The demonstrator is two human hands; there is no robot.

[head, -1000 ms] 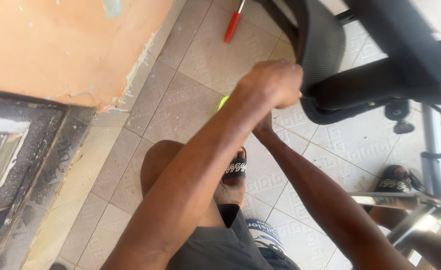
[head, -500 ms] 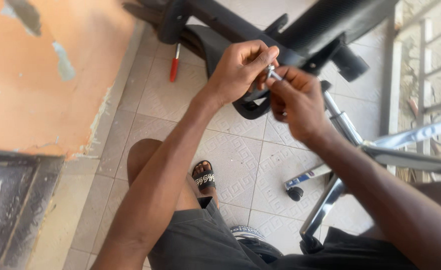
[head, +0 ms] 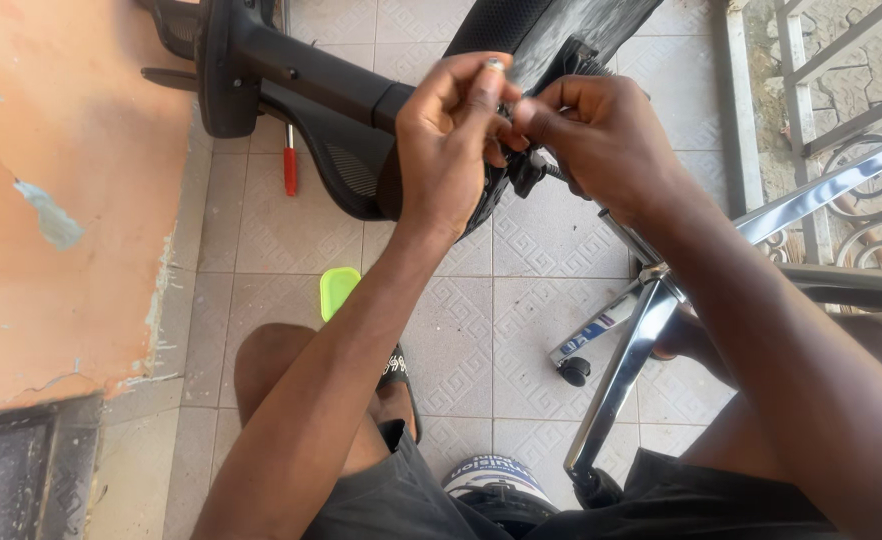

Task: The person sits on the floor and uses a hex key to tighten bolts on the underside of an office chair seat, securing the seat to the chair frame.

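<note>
A red-handled screwdriver [head: 289, 170] and a lime-green lid [head: 338, 290] are seen on the tiled floor [head: 461, 340], beside an orange wall [head: 61, 200].

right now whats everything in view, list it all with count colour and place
small metal part: one, silvery, pinched at the left fingertips
office chair: one, black, tipped over at top centre
chair base: one, chrome legs with black castors, right of centre
screwdriver: one, red handle, on the floor by the chair
small lid-like item: one, bright green, on the tiles left of centre
floor tiles: many, pale grey, patterned
wall: one, orange with peeling paint, left
railing: one, grey metal, top right
sandal: one, black, lower centre
left hand: one, top centre
right hand: one, touching the left hand
</note>
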